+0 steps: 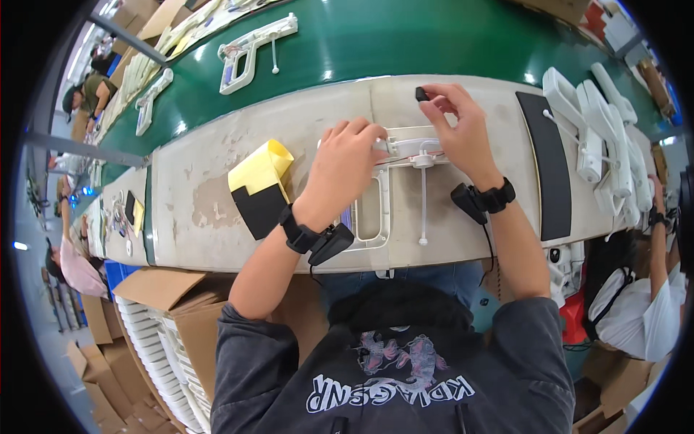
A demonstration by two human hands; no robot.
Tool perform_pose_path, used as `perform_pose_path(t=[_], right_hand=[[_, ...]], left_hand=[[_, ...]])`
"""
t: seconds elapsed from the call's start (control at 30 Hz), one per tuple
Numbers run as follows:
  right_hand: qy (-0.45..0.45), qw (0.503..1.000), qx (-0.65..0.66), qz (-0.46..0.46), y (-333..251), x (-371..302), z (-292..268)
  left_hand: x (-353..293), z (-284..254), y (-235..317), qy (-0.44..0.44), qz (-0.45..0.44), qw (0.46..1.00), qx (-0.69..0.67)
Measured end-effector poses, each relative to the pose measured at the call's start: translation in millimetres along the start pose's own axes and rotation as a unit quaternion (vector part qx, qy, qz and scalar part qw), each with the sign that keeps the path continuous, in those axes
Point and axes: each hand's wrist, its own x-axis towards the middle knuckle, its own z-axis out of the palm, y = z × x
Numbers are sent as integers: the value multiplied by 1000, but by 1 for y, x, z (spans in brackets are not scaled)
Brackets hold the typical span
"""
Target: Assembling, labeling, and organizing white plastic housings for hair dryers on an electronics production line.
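An opened white plastic gun-shaped housing (385,210) lies on the worktable in front of me, with red wires inside. A thin white tube with a small knob end (423,210) runs down from a round white fitting (422,160). My left hand (345,160) grips the upper left of the housing, its fingers curled over the edge and partly hiding it. Above the housing's right end, my right hand (460,124) pinches a small black block (421,94), likely foam. Left of my left hand lies a curled yellow backing sheet (262,168) with black foam (262,210) on it.
A long black foam strip (546,166) lies to the right, beside piled white housings (603,137). Beyond the table, a green conveyor belt (376,43) carries more white housings (253,54). Cardboard boxes (195,311) stand below left. Other people sit at both sides.
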Motion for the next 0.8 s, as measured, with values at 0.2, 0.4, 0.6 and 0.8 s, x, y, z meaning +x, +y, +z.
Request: perform_pose_path(t=[0.2,0.4,0.6,0.8], right_hand=[[-36,999,-15,-2,8,-3,3],[-47,999,8,12,7,-5,7],[-48,999,13,12,8,-6,7],[-56,998,7,16,7,-6,5]], left_hand=[[9,-1,-6,-15,-11,1000,-25],[10,-7,3,-48,8,999,-21],[10,-7,2,-34,27,999,-19],[11,-6,10,-48,-20,997,-52]])
